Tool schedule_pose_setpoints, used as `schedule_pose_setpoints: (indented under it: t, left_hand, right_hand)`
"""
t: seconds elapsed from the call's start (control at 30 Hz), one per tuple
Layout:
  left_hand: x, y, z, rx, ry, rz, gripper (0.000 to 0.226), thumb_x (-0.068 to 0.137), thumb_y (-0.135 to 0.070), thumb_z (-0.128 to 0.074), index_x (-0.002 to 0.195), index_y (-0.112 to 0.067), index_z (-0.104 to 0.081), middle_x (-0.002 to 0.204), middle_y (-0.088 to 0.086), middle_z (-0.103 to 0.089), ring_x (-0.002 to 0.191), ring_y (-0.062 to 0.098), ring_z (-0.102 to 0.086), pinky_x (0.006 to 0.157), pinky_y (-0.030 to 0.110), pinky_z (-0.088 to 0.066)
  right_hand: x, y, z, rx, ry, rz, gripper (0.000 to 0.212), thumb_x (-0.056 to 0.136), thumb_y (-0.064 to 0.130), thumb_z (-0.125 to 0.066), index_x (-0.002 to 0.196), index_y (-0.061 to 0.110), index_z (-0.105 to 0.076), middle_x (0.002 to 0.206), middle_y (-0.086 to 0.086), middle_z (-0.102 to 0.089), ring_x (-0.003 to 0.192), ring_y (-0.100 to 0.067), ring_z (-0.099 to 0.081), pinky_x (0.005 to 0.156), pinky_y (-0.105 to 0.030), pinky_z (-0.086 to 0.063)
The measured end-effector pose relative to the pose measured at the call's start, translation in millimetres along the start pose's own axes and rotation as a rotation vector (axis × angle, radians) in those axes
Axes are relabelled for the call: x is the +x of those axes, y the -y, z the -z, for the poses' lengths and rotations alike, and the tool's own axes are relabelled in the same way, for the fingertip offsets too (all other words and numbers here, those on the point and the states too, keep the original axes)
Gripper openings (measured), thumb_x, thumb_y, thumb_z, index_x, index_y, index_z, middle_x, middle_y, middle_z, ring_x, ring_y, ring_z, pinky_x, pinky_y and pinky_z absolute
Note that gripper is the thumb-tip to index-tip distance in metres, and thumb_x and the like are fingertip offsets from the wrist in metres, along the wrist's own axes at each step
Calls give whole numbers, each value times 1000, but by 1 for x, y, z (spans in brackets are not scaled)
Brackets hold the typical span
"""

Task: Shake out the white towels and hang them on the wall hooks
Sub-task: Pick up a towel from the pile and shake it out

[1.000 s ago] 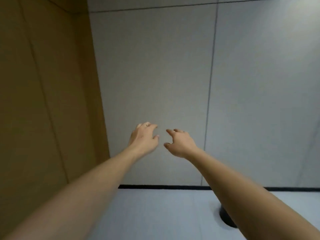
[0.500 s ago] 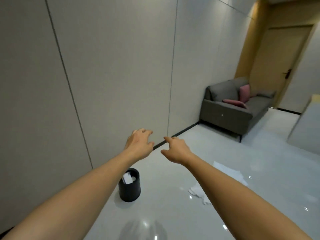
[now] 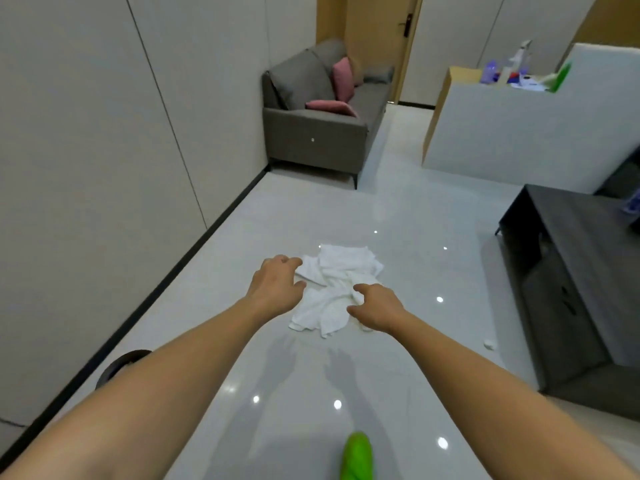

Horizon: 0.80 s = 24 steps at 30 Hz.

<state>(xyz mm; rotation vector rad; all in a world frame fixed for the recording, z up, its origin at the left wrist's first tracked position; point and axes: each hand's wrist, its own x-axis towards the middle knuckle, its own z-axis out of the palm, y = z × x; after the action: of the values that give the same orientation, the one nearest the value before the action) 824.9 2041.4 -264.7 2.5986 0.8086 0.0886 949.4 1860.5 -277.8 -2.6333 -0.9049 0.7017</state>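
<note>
Glossy white floor [image 3: 398, 209], grey sofa [image 3: 318, 126], panelled wall [image 3: 104, 133]

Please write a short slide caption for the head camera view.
Both hands, left hand and right hand, reach toward crumpled white towels on the glossy floor.

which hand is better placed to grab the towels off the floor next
Probably the right hand: its fingers appear over the crumpled white towels near the pile's middle. The left hand hovers at the pile's left edge. Both hold nothing; the difference is slight.
</note>
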Motion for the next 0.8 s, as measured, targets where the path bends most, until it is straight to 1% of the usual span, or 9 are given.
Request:
schedule_pose_setpoints:
  t: [0.07,0.13,0.23,0.33,0.4,0.5,0.63,0.7,0.8]
  left_hand:
    - [41,0,-23,-3,52,-16,54,94,-35,-55,144,-20,-44,146,7,-44,133,29,-39,105,42,-40]
    - [85,1,-47,-2,100,-23,53,94,-35,-55,144,-19,-44,145,7,-44,132,29,-40,105,43,-40]
    - [152,9,-84,4,167,-1,53,94,-34,-55,144,-19,-45,145,7,-44,133,28,-39,106,44,-39]
    - [213,25,-118,-1,247,66,53,95,-34,-56,144,-19,-44,145,7,-44,132,28,-40,105,42,-40]
    - [248,38,-136,2,301,116,53,94,-34,-56,144,-19,-45,144,8,-45,130,28,-42,103,42,-42]
    - [292,59,-160,-9,347,180,50,94,-32,-58,140,-16,-49,139,11,-50,125,32,-46,99,40,-43]
    - [336,90,-198,-53,391,231,39,90,-25,-62,126,-11,-60,122,16,-59,111,35,-55,89,38,-47]
    - [354,109,-225,-72,414,263,40,90,-25,-63,128,-13,-59,123,15,-58,114,33,-53,90,35,-43]
    - [382,150,-282,-101,436,292,45,91,-28,-63,134,-16,-56,133,11,-54,123,29,-47,93,30,-35]
  right_hand:
    - [36,-28,-5,29,24,-70,63,91,38,-58,148,19,-40,146,-5,-48,133,-29,-45,102,-41,-45]
    - [78,-52,-11,53,41,-123,64,91,39,-58,149,19,-39,148,-5,-47,134,-28,-44,104,-40,-44]
    - [150,-82,-24,85,80,-176,64,91,39,-58,148,18,-40,149,-5,-46,136,-27,-43,107,-39,-40]
    - [224,-100,-37,122,154,-213,58,91,37,-58,144,16,-46,144,-6,-51,131,-27,-47,104,-36,-43]
    - [269,-106,-46,138,217,-232,56,91,37,-58,142,14,-48,144,-7,-51,132,-27,-47,104,-35,-42]
    - [325,-109,-61,142,296,-242,63,93,37,-57,149,14,-40,152,-7,-43,139,-26,-41,111,-36,-37]
    - [388,-107,-92,157,375,-263,61,94,35,-56,149,14,-40,152,-7,-43,139,-25,-40,110,-36,-37]
    - [418,-106,-118,165,411,-275,61,94,35,-56,148,14,-41,152,-7,-43,138,-25,-40,109,-34,-36]
    - [467,-108,-175,192,454,-295,59,94,37,-57,146,13,-44,148,-8,-48,135,-26,-45,108,-34,-38]
